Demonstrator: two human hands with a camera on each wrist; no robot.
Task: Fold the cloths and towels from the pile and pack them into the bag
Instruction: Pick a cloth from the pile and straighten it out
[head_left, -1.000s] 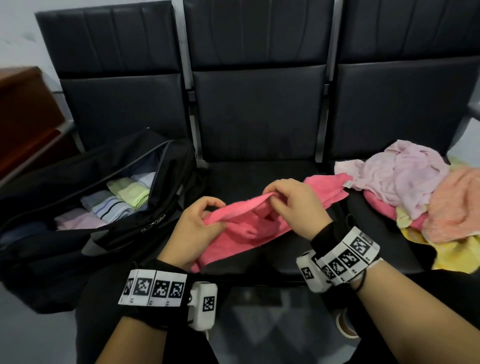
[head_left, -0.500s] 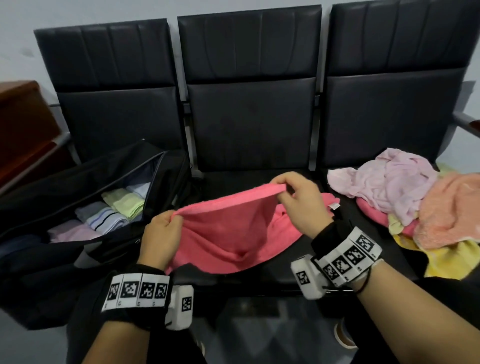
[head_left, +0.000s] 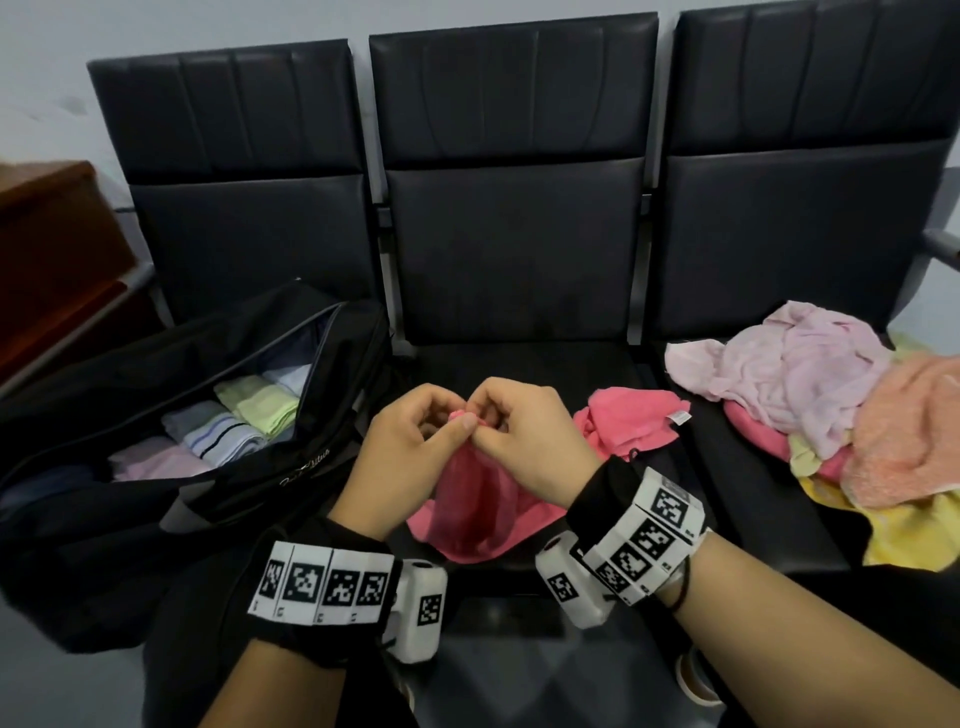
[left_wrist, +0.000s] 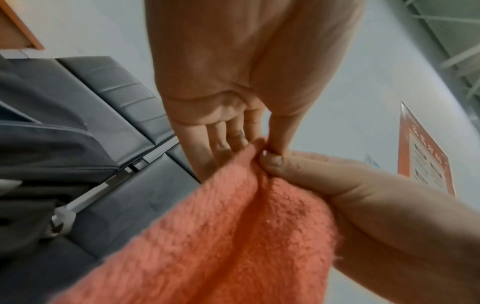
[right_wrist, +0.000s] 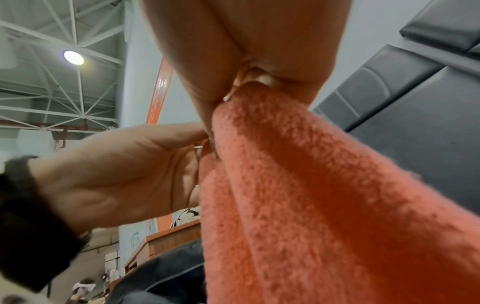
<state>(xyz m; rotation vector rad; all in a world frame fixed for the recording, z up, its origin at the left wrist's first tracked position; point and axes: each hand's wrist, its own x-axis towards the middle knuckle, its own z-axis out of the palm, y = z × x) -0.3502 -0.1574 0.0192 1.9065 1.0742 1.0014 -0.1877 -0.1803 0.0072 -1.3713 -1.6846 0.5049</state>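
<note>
A pink towel (head_left: 478, 512) hangs over the middle seat's front edge, its far end bunched on the seat (head_left: 631, 421). My left hand (head_left: 457, 423) and right hand (head_left: 488, 421) meet above it, each pinching the towel's top edge between thumb and fingers. The left wrist view shows my left hand (left_wrist: 262, 144) and the right thumb (left_wrist: 272, 162) pressed together on the fuzzy towel (left_wrist: 233, 236). In the right wrist view my right hand (right_wrist: 228, 98) grips the towel (right_wrist: 311, 195), the left hand (right_wrist: 205, 139) beside it. The black bag (head_left: 291, 467) lies open on the left seat.
Folded towels (head_left: 249, 415) lie in a row inside the bag. A loose pile of cloths (head_left: 810, 384), pale pink, peach and yellow, covers the right seat. Black seat backs (head_left: 514, 208) rise behind. A brown wooden piece of furniture (head_left: 57, 249) stands far left.
My hands had the towel's top edge stretched wide between them; now they have come together, bringing the two ends of that edge to meet. The towel hangs doubled below them.
</note>
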